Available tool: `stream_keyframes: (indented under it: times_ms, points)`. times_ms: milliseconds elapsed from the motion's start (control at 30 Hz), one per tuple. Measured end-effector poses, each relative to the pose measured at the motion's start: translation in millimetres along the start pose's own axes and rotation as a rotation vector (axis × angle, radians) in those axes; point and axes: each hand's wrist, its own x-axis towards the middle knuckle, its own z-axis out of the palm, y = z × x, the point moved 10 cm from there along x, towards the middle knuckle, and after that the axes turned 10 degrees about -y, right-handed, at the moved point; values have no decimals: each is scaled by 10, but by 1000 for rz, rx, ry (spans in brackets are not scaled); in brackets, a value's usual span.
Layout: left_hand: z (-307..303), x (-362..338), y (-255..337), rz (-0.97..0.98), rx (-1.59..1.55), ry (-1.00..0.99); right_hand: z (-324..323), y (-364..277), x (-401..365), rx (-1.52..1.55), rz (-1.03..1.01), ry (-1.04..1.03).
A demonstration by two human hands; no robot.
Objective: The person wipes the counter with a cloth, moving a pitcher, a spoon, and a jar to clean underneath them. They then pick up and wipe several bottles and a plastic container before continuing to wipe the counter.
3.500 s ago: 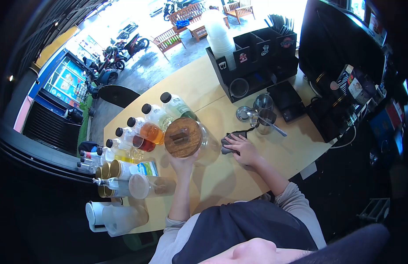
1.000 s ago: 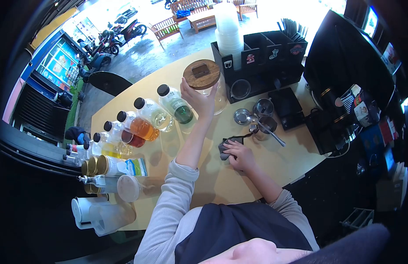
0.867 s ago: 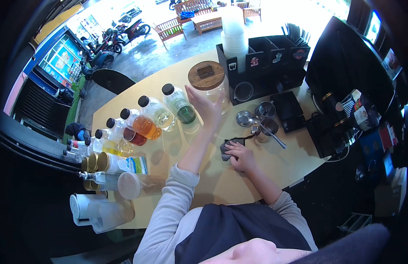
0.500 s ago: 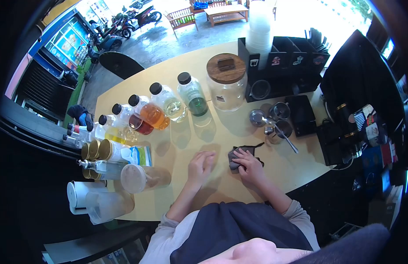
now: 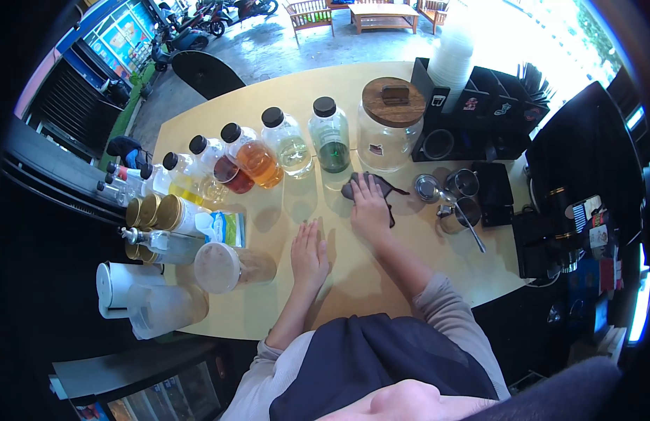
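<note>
On the table, my right hand (image 5: 368, 205) lies with its fingers stretched out over a dark grey cloth (image 5: 382, 185), pressing it down. The cloth is bunched, with a thin dark loop trailing to the right, and sits just in front of a bottle of green liquid (image 5: 334, 156). My left hand (image 5: 310, 257) is open and holds nothing, its palm side toward the tabletop. A clear tub with a pale lid (image 5: 218, 267) lies to the left of it. A large glass jar with a wooden lid (image 5: 391, 140) stands beyond the cloth.
Bottles of coloured liquid (image 5: 258, 163) form a row along the table's (image 5: 381, 295) far left side. Gold-lidded jars (image 5: 172, 212) and a white pitcher (image 5: 114, 288) are at the left. Metal cups with a long spoon (image 5: 472, 228) and a black cup organizer (image 5: 472, 119) stand on the right.
My right hand has moved forward and left with the cloth, toward the green bottle. My left hand's fingers now stretch out straighter and flatter. The head view has shifted slightly.
</note>
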Motion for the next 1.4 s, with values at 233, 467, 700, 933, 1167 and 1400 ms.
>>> stream_keyframes:
  times_ms: [233, 467, 700, 933, 1167, 1400]
  points:
    - [-75, 159, 161, 9, 74, 24, 52, -498, -207, 130, -324, -151]
    - [-54, 196, 69, -5, 49, 11, -217, -345, -870, 308, -369, -340]
    - [-43, 200, 11, 1, 35, 22, -342, 110, -511, 152, -123, -139]
    - [-442, 436, 333, 157, -30, 174, -40, -135, -17, 46, -176, -42]
    - [-1028, 983, 935, 391, -149, 468, -94, -320, -329, 125, -329, -168]
    - [-1167, 1644, 1263, 418, -14, 554, -174, -342, -543, 169, -330, -176]
